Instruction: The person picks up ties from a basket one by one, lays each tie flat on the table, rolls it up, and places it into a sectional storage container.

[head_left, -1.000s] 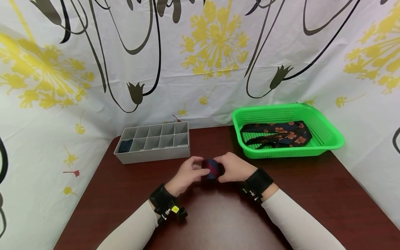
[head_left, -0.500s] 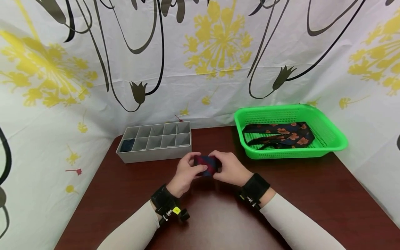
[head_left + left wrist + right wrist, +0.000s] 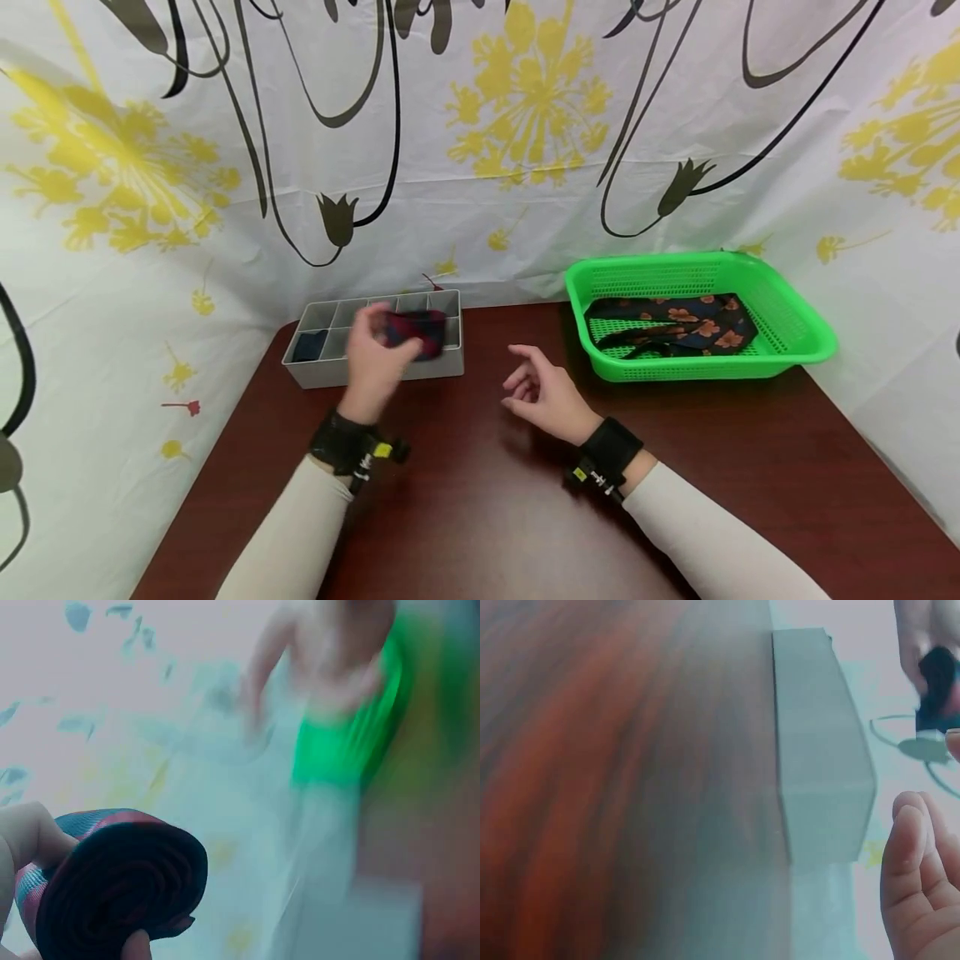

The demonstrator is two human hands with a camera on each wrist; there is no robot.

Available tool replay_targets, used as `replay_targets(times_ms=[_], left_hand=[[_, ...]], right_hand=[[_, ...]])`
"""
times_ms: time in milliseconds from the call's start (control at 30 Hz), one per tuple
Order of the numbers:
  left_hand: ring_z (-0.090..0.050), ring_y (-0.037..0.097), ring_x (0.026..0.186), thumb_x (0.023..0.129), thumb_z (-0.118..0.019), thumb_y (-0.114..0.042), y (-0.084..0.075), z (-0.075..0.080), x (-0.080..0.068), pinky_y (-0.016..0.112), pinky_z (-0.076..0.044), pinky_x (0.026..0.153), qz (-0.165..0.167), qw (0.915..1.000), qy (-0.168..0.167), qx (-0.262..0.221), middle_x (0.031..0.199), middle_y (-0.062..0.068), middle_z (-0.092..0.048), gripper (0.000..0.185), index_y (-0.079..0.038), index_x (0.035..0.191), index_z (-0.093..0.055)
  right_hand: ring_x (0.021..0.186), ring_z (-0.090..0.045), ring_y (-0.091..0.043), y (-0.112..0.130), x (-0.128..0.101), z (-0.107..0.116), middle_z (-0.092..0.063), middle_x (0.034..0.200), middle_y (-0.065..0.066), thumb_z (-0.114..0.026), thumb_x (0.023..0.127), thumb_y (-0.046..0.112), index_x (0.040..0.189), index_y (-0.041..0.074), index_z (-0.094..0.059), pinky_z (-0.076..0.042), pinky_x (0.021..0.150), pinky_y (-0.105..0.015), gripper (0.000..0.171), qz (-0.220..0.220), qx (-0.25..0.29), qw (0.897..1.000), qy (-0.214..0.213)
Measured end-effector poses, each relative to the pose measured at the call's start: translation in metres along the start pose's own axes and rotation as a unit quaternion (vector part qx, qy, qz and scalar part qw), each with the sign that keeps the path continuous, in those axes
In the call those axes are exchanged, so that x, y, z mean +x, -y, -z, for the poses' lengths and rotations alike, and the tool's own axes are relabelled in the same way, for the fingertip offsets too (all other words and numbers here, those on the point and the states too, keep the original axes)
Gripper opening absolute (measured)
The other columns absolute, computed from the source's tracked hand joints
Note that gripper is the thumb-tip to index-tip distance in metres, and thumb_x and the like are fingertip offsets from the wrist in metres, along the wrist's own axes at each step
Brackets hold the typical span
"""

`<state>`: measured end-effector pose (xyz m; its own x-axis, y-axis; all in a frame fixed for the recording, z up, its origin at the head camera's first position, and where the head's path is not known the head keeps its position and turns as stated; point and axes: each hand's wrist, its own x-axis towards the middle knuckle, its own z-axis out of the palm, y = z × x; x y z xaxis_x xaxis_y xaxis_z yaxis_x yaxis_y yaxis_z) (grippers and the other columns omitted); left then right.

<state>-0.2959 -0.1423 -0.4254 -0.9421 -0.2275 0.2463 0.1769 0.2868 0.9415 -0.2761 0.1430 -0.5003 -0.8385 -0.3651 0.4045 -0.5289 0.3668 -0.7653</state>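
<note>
The left hand [image 3: 372,354] gripped a rolled necktie [image 3: 411,331], a tight spiral of woven fabric in dark navy with red and teal stripes, its fingers and thumb curled round the roll. In the left wrist view the roll [image 3: 112,885] filled the lower left of the frame, its coiled end showing dark layered edges. In the head view, left of centre, hand and roll were held over the front right part of a grey plastic organizer box [image 3: 328,372], a shallow rectangular tray split by thin walls into small square cells; a dark folded item [image 3: 308,345] sat in its front left cell. The right hand [image 3: 543,394] hovered near centre above the glossy reddish-brown wooden table [image 3: 480,517], fingers loosely spread and slightly bent, holding nothing. At the right, a bright green perforated plastic basket [image 3: 795,333] held a dark tie with orange flowers [image 3: 675,321].
</note>
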Motion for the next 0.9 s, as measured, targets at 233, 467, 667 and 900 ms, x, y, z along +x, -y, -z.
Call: replay_targets(times_ms=[233,467,667,900], left_hand=[[-0.058,0.027,0.117,0.085,-0.077,-0.016,0.030,0.066,0.040,0.030,-0.049,0.081,0.049,0.9891,-0.131,0.048,0.138,0.016,-0.063,0.073,-0.016,0.151,-0.045],[-0.059,0.040,0.117,0.088,-0.075,-0.017,0.070,0.078,0.050,0.053,-0.054,0.092,0.008,0.9778,-0.159,0.136,0.132,0.025,-0.065,0.065,-0.009,0.146,-0.047],[-0.058,0.049,0.115,0.089,-0.074,-0.018,0.075,0.075,0.056,0.065,-0.046,0.101,-0.034,0.9656,-0.117,0.230,0.133,0.030,-0.062,0.066,-0.006,0.148,-0.047],[-0.056,0.056,0.116,0.087,-0.079,-0.016,0.072,0.069,0.056,0.074,-0.041,0.100,-0.072,0.9497,-0.128,0.276,0.136,0.032,-0.049,0.062,-0.003,0.141,-0.051]], right_hand=[[0.080,-0.069,-0.012,-0.017,-0.005,0.000,-0.074,0.101,-0.010,-0.083,0.089,0.003,0.150,0.011,-0.047,-0.059,0.076,-0.025,0.071,-0.047,0.031,0.998,0.015],[0.081,-0.069,-0.012,-0.019,-0.006,-0.001,-0.073,0.103,-0.011,-0.081,0.091,0.004,0.148,0.012,-0.049,-0.059,0.077,-0.024,0.066,-0.064,0.049,0.996,0.036],[0.081,-0.069,-0.014,-0.017,-0.002,-0.003,-0.072,0.103,-0.012,-0.081,0.090,0.002,0.146,0.013,-0.050,-0.059,0.076,-0.024,0.065,-0.071,0.048,0.995,0.046],[0.082,-0.070,-0.016,-0.016,-0.001,-0.005,-0.071,0.105,-0.013,-0.080,0.090,0.002,0.144,0.010,-0.051,-0.059,0.076,-0.025,0.062,-0.074,0.046,0.994,0.064]])
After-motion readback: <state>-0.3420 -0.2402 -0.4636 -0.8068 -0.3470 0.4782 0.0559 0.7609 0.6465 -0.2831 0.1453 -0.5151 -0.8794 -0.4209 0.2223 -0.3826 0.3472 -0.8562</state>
